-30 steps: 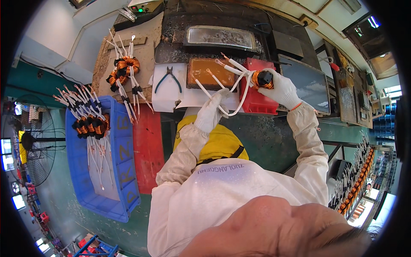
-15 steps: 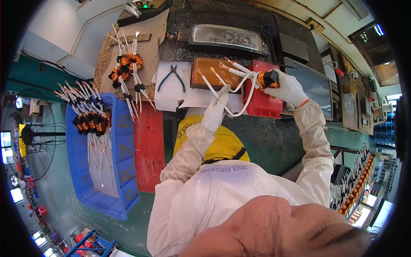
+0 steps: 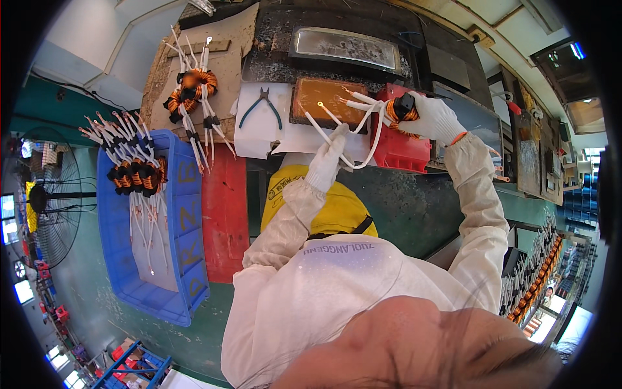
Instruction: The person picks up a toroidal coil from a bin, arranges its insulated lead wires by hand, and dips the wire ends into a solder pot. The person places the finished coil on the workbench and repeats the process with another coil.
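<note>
Two gloved hands at work: our right hand (image 3: 435,118) grips a coil (image 3: 400,111), our left hand (image 3: 332,150) pinches its white lead (image 3: 324,124) over the tray (image 3: 327,104).

- The gloves on the left hand (image 3: 328,155) and the right hand (image 3: 435,118) were white, the right one cuffed in orange.
- The coil (image 3: 403,111) was copper-orange with a black part and white leads.
- The pliers (image 3: 262,106) had teal handles.
- The bin (image 3: 150,220) was blue; the coils in it (image 3: 137,174) were orange and black.
- The small box (image 3: 400,139) was red.
- The tray (image 3: 326,104) was amber-orange.
- The apron (image 3: 327,207) was yellow.
</note>
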`<action>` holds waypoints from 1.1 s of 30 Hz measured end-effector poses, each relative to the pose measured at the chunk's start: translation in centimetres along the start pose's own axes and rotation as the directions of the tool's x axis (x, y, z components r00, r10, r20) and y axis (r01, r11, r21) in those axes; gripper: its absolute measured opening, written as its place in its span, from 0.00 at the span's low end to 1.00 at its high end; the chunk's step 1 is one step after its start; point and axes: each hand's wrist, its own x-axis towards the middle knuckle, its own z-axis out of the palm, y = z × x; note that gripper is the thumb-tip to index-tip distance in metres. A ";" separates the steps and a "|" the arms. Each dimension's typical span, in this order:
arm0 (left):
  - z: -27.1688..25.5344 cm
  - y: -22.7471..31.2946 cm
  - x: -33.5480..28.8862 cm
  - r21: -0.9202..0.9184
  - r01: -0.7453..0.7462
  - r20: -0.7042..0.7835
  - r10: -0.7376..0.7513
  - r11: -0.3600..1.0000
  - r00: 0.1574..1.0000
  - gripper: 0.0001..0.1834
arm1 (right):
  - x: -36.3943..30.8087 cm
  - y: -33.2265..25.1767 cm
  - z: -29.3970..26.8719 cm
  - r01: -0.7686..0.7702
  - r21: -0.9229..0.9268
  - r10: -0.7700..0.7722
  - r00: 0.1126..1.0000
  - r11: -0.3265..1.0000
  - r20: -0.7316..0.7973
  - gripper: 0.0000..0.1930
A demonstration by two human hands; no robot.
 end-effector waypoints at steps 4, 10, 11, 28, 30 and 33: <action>-0.3 -0.2 0.3 -0.053 0.015 -0.014 -0.016 0.998 1.000 0.29 | 0.1 -0.4 -0.5 0.011 -0.003 -0.011 1.000 1.000 0.017 0.36; 0.2 0.4 0.2 -0.021 0.011 -0.040 -0.012 1.000 0.999 0.28 | 0.5 -0.1 -0.3 0.021 -0.021 -0.020 1.000 1.000 0.014 0.37; 0.1 0.4 0.3 -0.020 0.010 -0.041 -0.011 1.000 0.999 0.28 | 0.5 -0.2 -0.4 0.008 -0.019 -0.008 1.000 1.000 0.022 0.36; -0.2 1.2 1.0 -0.341 0.184 0.314 -0.073 0.922 0.947 0.31 | -2.4 2.3 2.7 -0.074 0.201 0.114 0.974 0.977 -0.196 0.34; -0.2 0.9 2.2 -0.373 0.204 0.279 -0.101 0.905 0.955 0.31 | -2.5 1.8 2.6 -0.101 0.198 0.143 0.966 0.975 -0.215 0.34; -0.5 1.7 3.3 -0.345 0.188 0.237 -0.108 0.919 0.965 0.31 | -2.6 1.3 2.4 -0.116 0.172 0.144 0.977 0.978 -0.155 0.40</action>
